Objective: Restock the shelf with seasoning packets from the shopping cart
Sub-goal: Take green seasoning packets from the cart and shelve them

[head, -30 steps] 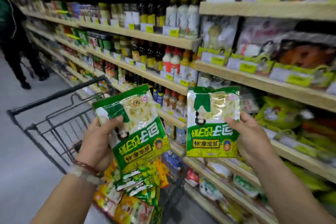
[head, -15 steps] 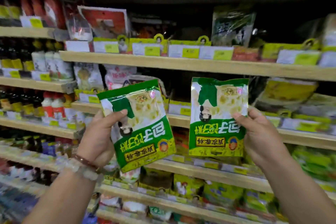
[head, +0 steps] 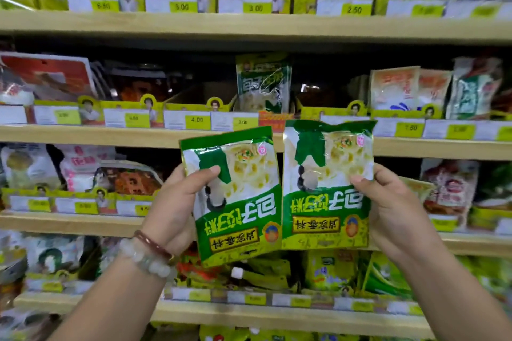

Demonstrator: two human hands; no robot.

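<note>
I hold two green-and-white seasoning packets upside down in front of the wooden shelf (head: 83,134). My left hand (head: 174,207) grips the left packet (head: 235,202) by its left edge, thumb across the front. My right hand (head: 393,210) grips the right packet (head: 327,188) by its right edge. The two packets nearly touch side by side. Just above them, a matching green packet (head: 263,83) stands upright in a yellow display box on the middle shelf. The shopping cart is out of view.
Several wooden shelf levels hold rows of seasoning packets in yellow display boxes with price tags (head: 198,122). An open-looking box slot (head: 202,98) lies left of the matching packet. Orange and white packets (head: 399,88) stand to the right.
My view has swung from the cart and sauce bottles to face the packet shelves. Both hands have kept their packets and brought them closer together, nearer the middle shelf.
</note>
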